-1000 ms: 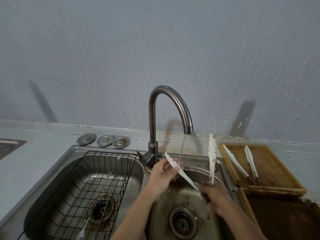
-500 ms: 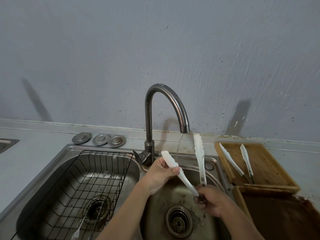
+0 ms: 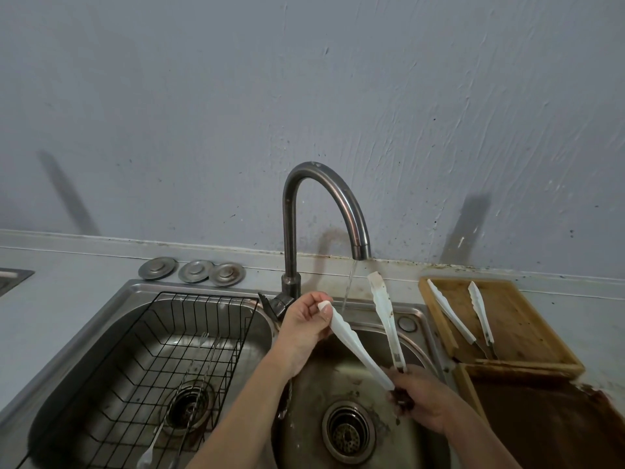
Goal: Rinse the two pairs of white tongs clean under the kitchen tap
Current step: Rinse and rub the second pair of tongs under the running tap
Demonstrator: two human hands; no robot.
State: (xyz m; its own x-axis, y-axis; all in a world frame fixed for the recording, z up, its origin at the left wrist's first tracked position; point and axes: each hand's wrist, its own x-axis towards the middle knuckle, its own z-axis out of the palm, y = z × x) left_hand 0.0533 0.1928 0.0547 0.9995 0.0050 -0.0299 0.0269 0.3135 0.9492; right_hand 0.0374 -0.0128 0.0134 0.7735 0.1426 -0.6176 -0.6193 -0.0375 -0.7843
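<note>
One pair of white tongs is held spread wide over the right sink basin. My right hand grips its hinge end low over the basin. My left hand pinches the tip of the left arm, pulling it aside. The right arm points up toward the spout and shows brown stains. Water runs from the curved metal tap in a thin stream between the two arms. A second pair of white tongs lies on a wooden tray to the right.
The left basin holds a black wire rack with a utensil lying in it. Three metal drain plugs sit on the counter behind it. A dark, stained wooden tray lies at the front right. A grey wall rises behind the sink.
My left hand has slid up to the tip of the left tong arm and pulled it further left. The right arm has tilted, its tip nearer the water stream.
</note>
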